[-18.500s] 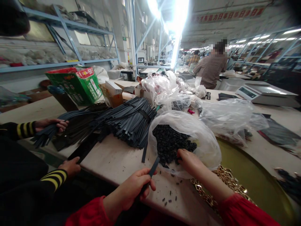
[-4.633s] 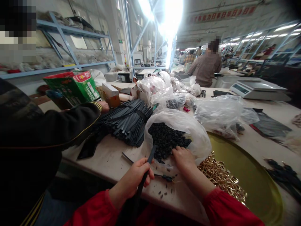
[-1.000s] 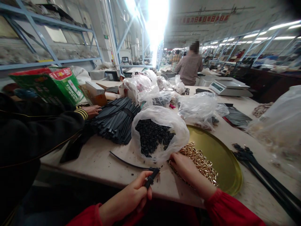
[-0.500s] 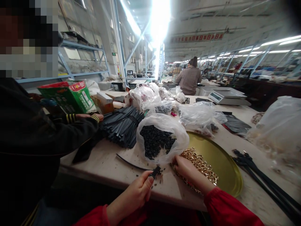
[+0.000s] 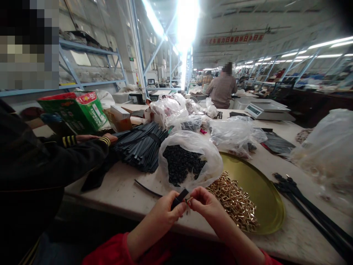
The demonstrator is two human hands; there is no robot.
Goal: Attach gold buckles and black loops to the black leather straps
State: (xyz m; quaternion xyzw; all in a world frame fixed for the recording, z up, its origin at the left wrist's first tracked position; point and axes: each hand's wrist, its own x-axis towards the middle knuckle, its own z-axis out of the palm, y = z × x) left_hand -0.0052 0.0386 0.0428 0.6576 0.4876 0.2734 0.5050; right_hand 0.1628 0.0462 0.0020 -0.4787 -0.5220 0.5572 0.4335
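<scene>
My left hand [image 5: 165,214] is closed on the end of a black strap [image 5: 179,197], held up just above the table's front edge. My right hand [image 5: 204,203] meets it, fingers pinched on a small gold buckle [image 5: 189,200] right at the strap's tip. Behind my hands stands an open clear plastic bag of small black loops [image 5: 182,166]. To the right, a round gold tray [image 5: 261,187] holds a heap of gold buckles [image 5: 234,200].
A stack of black straps [image 5: 143,147] lies at the left, with a co-worker's hands [image 5: 95,139] in black sleeves on it. Finished black straps [image 5: 306,211] lie at the right. Plastic bags [image 5: 237,134], a green box [image 5: 74,112] and a scale [image 5: 267,110] stand farther back.
My right hand left the buckle heap on the tray and came to the strap end with a gold buckle. My left hand lifted the strap a little.
</scene>
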